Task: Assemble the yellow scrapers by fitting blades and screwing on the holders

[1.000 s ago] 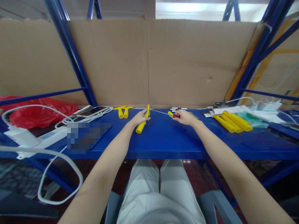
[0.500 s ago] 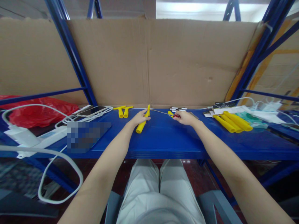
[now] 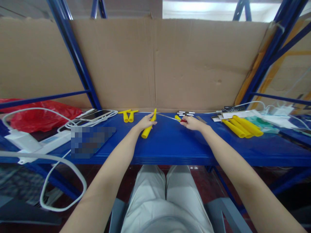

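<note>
My left hand (image 3: 145, 122) is closed around a yellow tube-shaped piece (image 3: 146, 132), its open round end toward me and its narrow far end pointing at the cardboard. In my right hand (image 3: 193, 123) is a red-handled screwdriver (image 3: 171, 117), its long thin metal shaft reaching left. The tip lies at the far end of the yellow piece; whether it goes in or only touches is too small to tell. Just beyond my right fingers, another small yellow piece (image 3: 177, 117) is partly hidden. Two yellow T-shaped pieces (image 3: 128, 116) rest left of my left hand.
Several yellow tubes (image 3: 240, 127) lie at the right beside white papers and a green plastic bag (image 3: 263, 121). On the left are a phone (image 3: 96, 115), white cables, a power strip (image 3: 52, 142) and a red bag (image 3: 41, 116). A cardboard wall (image 3: 155, 64) closes off the blue table's back.
Almost nothing differs. Both hands keep their grip and place, with the screwdriver still at the far end of the yellow piece; the view shifts very slightly.
</note>
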{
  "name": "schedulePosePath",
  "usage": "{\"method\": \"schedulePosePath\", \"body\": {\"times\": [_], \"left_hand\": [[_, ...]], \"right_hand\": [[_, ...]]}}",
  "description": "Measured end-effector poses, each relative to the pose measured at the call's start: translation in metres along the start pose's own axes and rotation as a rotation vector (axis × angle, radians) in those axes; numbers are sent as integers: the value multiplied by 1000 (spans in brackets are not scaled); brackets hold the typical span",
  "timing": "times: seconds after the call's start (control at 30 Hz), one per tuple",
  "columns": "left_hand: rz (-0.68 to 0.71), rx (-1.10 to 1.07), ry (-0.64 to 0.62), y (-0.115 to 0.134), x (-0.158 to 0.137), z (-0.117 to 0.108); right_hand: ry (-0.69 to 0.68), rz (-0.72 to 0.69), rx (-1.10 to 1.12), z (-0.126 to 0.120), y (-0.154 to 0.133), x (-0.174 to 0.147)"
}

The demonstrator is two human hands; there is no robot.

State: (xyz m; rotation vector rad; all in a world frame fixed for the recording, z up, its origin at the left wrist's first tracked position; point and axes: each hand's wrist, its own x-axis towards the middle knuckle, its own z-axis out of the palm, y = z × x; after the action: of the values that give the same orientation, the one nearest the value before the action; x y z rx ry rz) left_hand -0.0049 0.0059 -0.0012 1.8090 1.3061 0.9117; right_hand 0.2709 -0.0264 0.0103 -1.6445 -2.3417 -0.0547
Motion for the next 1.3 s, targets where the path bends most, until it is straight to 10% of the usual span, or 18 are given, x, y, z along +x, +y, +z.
{"method": "schedulePosePath", "body": {"times": [1.3], "left_hand": [[-253, -338, 135, 15, -4, 3]], "right_hand": [[-66, 27, 79, -4, 48, 2]]}}
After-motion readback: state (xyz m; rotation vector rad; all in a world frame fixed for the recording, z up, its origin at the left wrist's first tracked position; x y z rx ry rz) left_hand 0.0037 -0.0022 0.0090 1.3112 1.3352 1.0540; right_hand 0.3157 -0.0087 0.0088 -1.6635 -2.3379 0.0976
